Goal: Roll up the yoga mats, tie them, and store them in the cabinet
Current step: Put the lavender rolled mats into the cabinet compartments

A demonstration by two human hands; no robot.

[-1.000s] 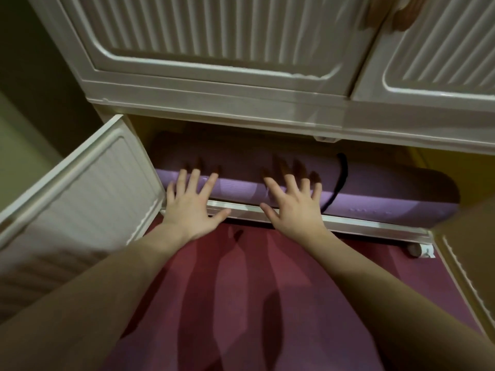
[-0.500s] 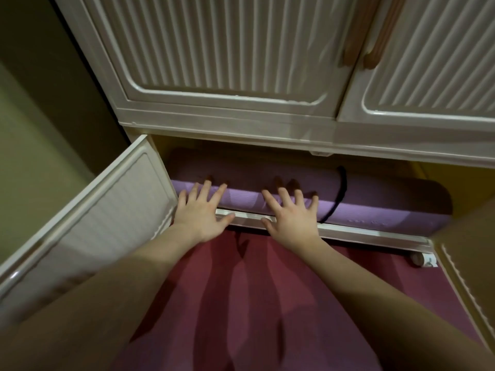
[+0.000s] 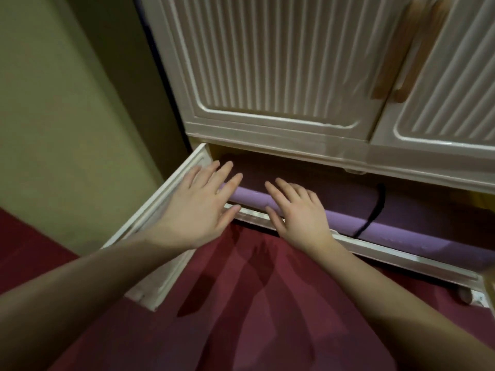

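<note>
On the far left I see a plain olive-green wall, smooth and matte, meeting a dark red floor that runs flat under both forearms and carries their long shadows. Next to the wall stands the cream cabinet, its glossy upper doors moulded with fine vertical ribs and fitted with two wooden handles, blurred here. Its lower left door hangs swung out toward the wall, ribbed on its inner face.

My left hand is spread flat, fingers straight and apart, holding nothing; it lies over the edge of that open door with the fingertips reaching the end of the mat. My right hand is also flat and open, fingers only slightly bent, resting on the purple yoga mat and gripping nothing. The mat lies rolled into a long cylinder inside the lower compartment, just behind the pale bottom rail, its surface soft and faintly dotted. A thin black tie loops around it to the right of my hands.

Compared with half a second ago, the view has swung left and closer, showing more wall, and my left hand has slid leftward onto the door edge, while the mat has stayed in place.
</note>
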